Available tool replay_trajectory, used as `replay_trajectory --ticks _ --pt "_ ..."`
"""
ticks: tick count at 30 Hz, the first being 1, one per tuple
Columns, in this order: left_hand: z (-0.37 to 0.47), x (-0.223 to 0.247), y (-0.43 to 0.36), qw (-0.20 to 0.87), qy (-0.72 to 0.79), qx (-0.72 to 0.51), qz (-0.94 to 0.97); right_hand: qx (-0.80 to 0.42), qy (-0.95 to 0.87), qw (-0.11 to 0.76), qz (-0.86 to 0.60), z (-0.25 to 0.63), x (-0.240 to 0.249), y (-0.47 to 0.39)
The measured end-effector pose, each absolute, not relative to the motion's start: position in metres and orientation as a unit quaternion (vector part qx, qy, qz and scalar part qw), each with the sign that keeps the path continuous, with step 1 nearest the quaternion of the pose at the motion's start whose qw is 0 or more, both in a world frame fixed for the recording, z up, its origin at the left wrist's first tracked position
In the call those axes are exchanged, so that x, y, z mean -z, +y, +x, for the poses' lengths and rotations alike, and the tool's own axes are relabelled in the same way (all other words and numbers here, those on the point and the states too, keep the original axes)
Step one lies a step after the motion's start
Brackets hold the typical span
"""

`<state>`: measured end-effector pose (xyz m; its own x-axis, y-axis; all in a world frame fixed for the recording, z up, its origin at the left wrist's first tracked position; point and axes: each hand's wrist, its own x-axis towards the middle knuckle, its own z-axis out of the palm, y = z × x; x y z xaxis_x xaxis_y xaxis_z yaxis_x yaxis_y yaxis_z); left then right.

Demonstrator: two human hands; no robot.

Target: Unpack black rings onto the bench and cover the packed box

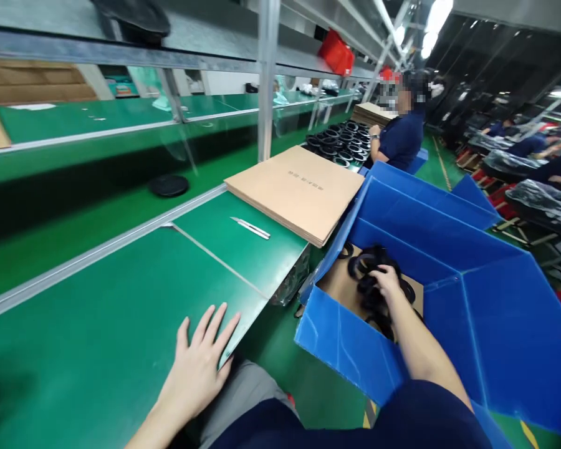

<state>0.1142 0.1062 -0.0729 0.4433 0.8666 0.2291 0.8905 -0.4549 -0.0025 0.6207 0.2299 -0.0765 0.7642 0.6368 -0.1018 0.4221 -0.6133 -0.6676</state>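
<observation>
My left hand (pixel 203 358) lies with its fingers spread on the green tabletop (pixel 121 299), close to the table's right edge. My right hand (pixel 387 282) reaches down into a blue box (pixel 449 293) on the right. Its fingers touch a pile of black rings (pixel 373 296); blur and overlap hide whether they grip one. Brown cardboard (pixel 339 280) lines the bottom of the box under the rings.
Beyond my left hand lie a scalpel-like knife (pixel 251 228) and a stack of cardboard sheets (pixel 299 187). A metal post (pixel 267 81) rises behind. Farther back, a person (pixel 402 134) sits beside many black rings (pixel 339 142). A black disc (pixel 168 185) lies left.
</observation>
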Motion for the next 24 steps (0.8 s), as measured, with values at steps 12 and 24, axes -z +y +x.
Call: replay_trajectory --ticks 12,24 --pt "0.119 0.079 0.091 -0.066 -0.542 0.262 -0.796 -0.148 -0.658 0.543 -0.500 0.480 -0.136 0.246" --pt "0.032 0.057 0.063 0.180 -0.659 0.555 -0.474 -0.168 -0.932 -0.056 -0.317 0.124 -0.048 0.229"
